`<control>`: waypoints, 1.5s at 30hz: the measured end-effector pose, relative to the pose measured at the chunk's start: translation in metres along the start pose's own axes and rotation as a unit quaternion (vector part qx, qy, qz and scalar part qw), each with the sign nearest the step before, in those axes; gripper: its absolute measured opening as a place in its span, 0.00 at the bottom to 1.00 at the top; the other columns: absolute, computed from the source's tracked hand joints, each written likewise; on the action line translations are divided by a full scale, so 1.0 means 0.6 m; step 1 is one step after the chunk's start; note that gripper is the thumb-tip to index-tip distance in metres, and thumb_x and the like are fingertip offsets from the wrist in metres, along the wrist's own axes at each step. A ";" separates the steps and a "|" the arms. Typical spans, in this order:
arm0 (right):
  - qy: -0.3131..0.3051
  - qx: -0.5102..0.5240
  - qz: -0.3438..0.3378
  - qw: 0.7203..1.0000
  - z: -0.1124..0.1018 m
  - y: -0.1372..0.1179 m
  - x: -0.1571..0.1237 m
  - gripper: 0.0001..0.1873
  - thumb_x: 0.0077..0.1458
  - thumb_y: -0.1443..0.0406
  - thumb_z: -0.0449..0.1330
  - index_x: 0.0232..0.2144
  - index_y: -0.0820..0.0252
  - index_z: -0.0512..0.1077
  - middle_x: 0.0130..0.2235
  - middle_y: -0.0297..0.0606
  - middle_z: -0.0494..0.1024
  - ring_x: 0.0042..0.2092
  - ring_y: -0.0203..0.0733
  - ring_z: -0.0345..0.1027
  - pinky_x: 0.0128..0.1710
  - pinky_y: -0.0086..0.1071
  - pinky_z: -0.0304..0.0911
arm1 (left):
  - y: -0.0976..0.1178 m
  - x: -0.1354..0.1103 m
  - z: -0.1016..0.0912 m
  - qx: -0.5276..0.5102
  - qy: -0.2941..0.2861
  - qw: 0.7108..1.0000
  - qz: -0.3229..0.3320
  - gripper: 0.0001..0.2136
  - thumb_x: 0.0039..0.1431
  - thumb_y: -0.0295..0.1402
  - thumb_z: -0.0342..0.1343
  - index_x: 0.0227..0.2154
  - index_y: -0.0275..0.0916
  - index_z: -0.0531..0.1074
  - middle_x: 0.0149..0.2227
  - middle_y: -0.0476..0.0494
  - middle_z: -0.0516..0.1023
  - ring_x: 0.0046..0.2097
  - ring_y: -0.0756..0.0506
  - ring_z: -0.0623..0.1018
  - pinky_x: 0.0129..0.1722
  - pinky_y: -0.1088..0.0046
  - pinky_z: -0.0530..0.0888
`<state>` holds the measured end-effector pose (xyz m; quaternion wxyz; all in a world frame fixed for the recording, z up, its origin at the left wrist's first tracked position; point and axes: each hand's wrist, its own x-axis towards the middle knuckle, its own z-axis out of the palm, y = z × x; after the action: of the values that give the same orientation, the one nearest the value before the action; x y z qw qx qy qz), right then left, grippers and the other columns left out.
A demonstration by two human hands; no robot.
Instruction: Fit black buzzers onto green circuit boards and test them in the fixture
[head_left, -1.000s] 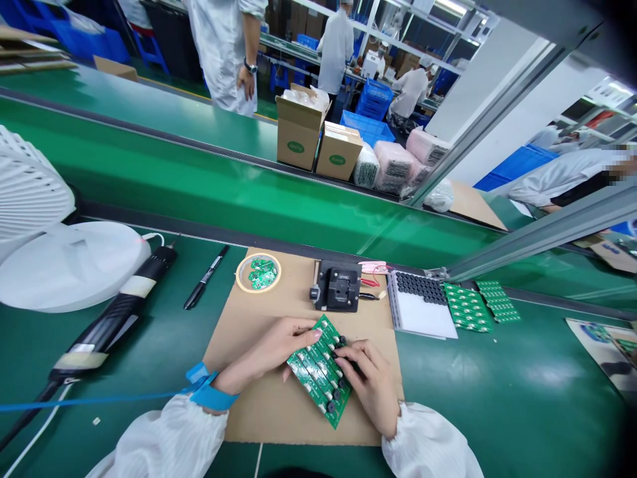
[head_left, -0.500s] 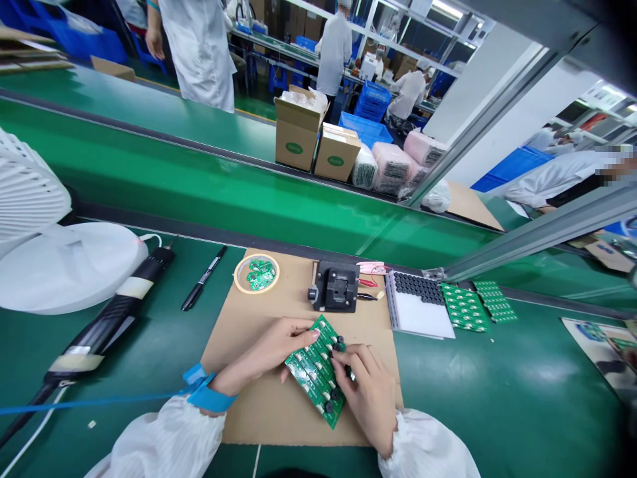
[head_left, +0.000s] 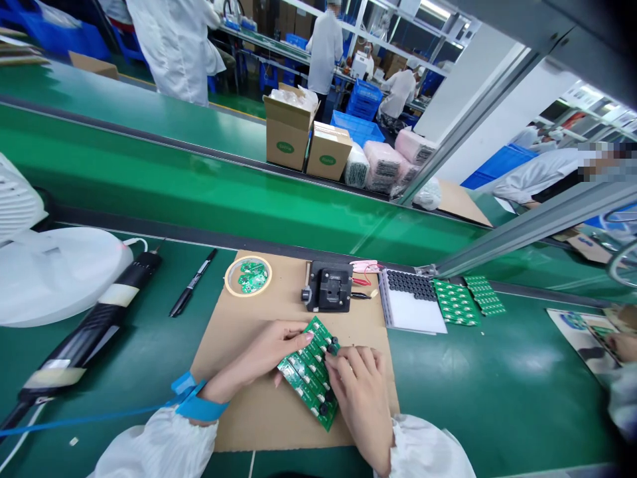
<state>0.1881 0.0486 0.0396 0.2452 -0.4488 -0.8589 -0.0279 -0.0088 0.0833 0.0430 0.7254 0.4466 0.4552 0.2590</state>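
- One green circuit board [head_left: 304, 376], tilted, held over the cardboard sheet [head_left: 263, 415] between both hands, on the wearer's side of the black block [head_left: 328, 290].
- Board look, left to right: glossy green, split into parallel strips, small white parts in rows, black round parts [head_left: 324, 409] along the right edge.
- Writing, left to right: pen [head_left: 193, 284] has pale print on the barrel, too small to read; open box [head_left: 286, 129] and neighbouring box [head_left: 323, 146] each carry a green oval, lettering too blurred to call.
- Left hand [head_left: 269, 346]: thumb on top, fingers underneath, pinching the board's upper-left edge.
- Right hand [head_left: 361, 392]: thumb and fingertips bunched at the right edge, by a black round part; tips partly hidden, can't tell if they're gripping it.
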 end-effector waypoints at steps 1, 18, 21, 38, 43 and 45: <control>0.001 -0.003 0.004 1.000 -0.003 -0.004 -0.003 0.13 0.66 0.71 0.47 0.38 0.57 0.71 0.32 0.37 0.75 0.34 0.44 0.61 0.39 0.41 0.51 | 0.000 0.000 0.000 -0.001 0.003 1.000 -0.003 0.22 0.58 0.49 0.56 0.46 0.36 0.77 0.24 0.48 0.75 0.19 0.51 0.70 0.11 0.82 0.64; 0.077 -0.177 0.236 0.953 -0.037 0.303 0.043 0.14 0.66 0.64 0.50 0.36 0.60 0.75 0.35 0.40 0.79 0.37 0.44 0.68 0.39 0.36 0.48 | -0.006 0.017 -0.006 0.011 0.047 0.997 -0.055 0.34 0.45 0.58 0.62 0.49 0.38 0.76 0.27 0.44 0.81 0.17 0.51 0.70 0.10 0.80 0.67; 0.061 -0.183 0.225 0.955 -0.032 0.306 0.050 0.13 0.65 0.66 0.52 0.34 0.60 0.76 0.32 0.40 0.78 0.35 0.43 0.67 0.39 0.37 0.46 | -0.002 0.014 -0.003 0.010 0.053 0.997 -0.060 0.32 0.47 0.57 0.62 0.49 0.38 0.76 0.27 0.44 0.80 0.17 0.51 0.69 0.11 0.81 0.66; -0.015 0.311 0.174 0.934 -0.001 0.048 -0.009 0.09 0.63 0.58 0.57 0.35 0.53 0.75 0.32 0.33 0.75 0.35 0.39 0.67 0.37 0.33 0.60 | 0.011 -0.001 -0.003 -0.041 0.019 0.999 -0.014 0.33 0.53 0.46 0.64 0.58 0.35 0.66 0.34 0.43 0.78 0.23 0.52 0.72 0.13 0.85 0.68; 0.005 0.313 0.161 0.936 0.025 0.026 -0.020 0.09 0.63 0.59 0.58 0.35 0.53 0.76 0.30 0.33 0.73 0.35 0.39 0.66 0.36 0.33 0.60 | 0.005 -0.001 -0.003 -0.049 0.010 0.999 0.007 0.30 0.56 0.44 0.62 0.57 0.33 0.65 0.33 0.42 0.79 0.21 0.53 0.74 0.13 0.85 0.70; 0.014 0.304 0.141 0.942 0.027 0.027 -0.019 0.08 0.64 0.59 0.57 0.35 0.53 0.75 0.30 0.33 0.73 0.34 0.39 0.66 0.37 0.34 0.59 | 0.002 0.000 -0.003 -0.057 0.006 0.998 0.012 0.29 0.57 0.43 0.62 0.58 0.32 0.65 0.31 0.43 0.79 0.19 0.53 0.73 0.13 0.84 0.70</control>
<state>0.1997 0.0537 0.0172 0.3830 -0.4691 -0.7511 0.2629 -0.0103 0.0843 0.0439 0.7438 0.4082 0.4387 0.2962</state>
